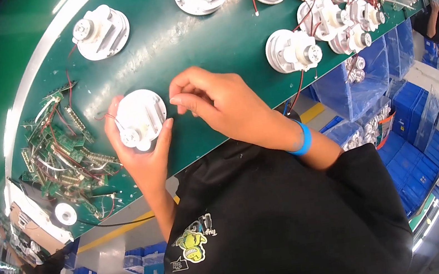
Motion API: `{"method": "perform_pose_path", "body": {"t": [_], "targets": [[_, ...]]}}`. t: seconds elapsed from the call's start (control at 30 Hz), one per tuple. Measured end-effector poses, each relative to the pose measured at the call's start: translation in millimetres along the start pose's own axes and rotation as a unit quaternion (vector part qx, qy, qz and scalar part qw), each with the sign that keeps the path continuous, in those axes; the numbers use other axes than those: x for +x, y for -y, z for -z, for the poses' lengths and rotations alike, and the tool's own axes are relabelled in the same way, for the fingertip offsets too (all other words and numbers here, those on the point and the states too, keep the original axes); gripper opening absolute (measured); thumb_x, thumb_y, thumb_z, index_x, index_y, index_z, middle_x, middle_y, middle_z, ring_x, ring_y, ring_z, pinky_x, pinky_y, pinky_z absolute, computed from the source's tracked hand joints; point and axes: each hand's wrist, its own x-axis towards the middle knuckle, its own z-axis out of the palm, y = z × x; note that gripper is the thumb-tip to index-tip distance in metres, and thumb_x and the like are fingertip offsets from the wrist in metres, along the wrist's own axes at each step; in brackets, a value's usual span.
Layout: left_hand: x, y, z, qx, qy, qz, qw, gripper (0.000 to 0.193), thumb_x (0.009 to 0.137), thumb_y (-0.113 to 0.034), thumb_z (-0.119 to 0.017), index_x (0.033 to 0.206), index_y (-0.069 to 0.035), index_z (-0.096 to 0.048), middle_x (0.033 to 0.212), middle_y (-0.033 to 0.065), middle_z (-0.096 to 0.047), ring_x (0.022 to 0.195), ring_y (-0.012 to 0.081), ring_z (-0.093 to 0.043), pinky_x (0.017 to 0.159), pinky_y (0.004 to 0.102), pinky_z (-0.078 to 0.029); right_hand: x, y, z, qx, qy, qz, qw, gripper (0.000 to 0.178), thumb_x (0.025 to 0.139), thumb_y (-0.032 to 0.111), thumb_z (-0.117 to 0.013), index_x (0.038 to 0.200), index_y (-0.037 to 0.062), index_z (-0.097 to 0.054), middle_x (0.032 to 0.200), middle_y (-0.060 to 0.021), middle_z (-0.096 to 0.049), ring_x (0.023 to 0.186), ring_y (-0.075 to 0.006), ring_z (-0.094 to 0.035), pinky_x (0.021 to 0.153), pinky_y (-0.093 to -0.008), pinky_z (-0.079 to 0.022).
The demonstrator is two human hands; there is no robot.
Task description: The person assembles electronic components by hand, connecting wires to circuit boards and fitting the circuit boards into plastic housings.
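My left hand (146, 161) is wrapped round a white round plastic housing (140, 111) with a small cylindrical part at its lower edge, held over the green table. A thin red wire shows at its left side, by my fingers. Just right of the housing, apart from it, is my right hand (211, 96). Its thumb and fingers are curled together in a pinch; what they hold, if anything, I cannot make out. A blue band (303, 139) circles the right wrist.
Green circuit boards with tangled wires (67, 152) are heaped at left. Similar white motor units (101, 33) stand at the back, several crowded at far right. A white ring-shaped part (66, 214) lies at the near left edge. Blue bins (409, 166) stand beyond the table at right.
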Motion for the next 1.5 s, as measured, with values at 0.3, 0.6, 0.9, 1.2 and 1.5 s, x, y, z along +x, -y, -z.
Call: {"method": "perform_pose_path", "body": {"t": [0.3,0.6,0.9,1.2,1.5], "targets": [[0,9,-8,0.088,0.016,-0.045,0.995,0.087,0.069,-0.008,-0.083,0.141,0.003,-0.034,0.139,0.0165,-0.048,0.131,0.0284,-0.044,0.119,0.0435,-0.014,4,-8,-12,0.169,0.044,-0.074,0.982,0.014,0.092,0.008,-0.065,0.099,-0.0043,-0.067,0.084,-0.0048,-0.069,0.076,-0.0057,-0.061,0.069,-0.0229,-0.050],[-1,7,-10,0.090,0.004,-0.040,0.995,0.089,0.067,-0.006,-0.082,0.142,0.000,-0.034,0.138,0.0157,-0.048,0.129,0.0281,-0.043,0.113,0.0422,-0.026,4,-4,-13,0.183,0.000,-0.065,0.981,0.020,0.085,0.011,-0.065,0.091,-0.0080,-0.068,0.076,-0.0146,-0.069,0.068,-0.0155,-0.065,0.064,-0.0288,-0.052],[2,7,-14,0.072,-0.002,-0.053,0.996,0.085,0.068,-0.004,-0.078,0.142,-0.001,-0.036,0.135,0.0164,-0.046,0.126,0.0280,-0.045,0.105,0.0406,-0.037,5,2,-9,0.100,0.010,-0.041,0.994,0.015,0.083,0.007,-0.066,0.089,-0.0063,-0.068,0.078,-0.0169,-0.070,0.066,-0.0211,-0.068,0.061,-0.0294,-0.051],[0,7,-10,0.097,0.013,-0.046,0.994,0.085,0.070,-0.007,-0.079,0.141,0.002,-0.033,0.137,0.0161,-0.047,0.129,0.0289,-0.045,0.110,0.0418,-0.032,8,2,-12,0.037,-0.012,0.053,0.998,0.023,0.081,-0.001,-0.063,0.100,-0.0014,-0.049,0.068,-0.0143,-0.065,0.063,-0.0278,-0.066,0.056,-0.0318,-0.049],[-2,10,-9,0.100,0.012,-0.039,0.994,0.094,0.070,-0.018,-0.082,0.143,0.002,-0.027,0.140,0.0133,-0.048,0.134,0.0301,-0.040,0.120,0.0456,-0.009,11,5,-8,0.080,0.019,0.007,0.997,0.026,0.080,-0.002,-0.064,0.100,-0.0002,-0.047,0.067,-0.0093,-0.063,0.061,-0.0167,-0.061,0.060,-0.0284,-0.048]]}}
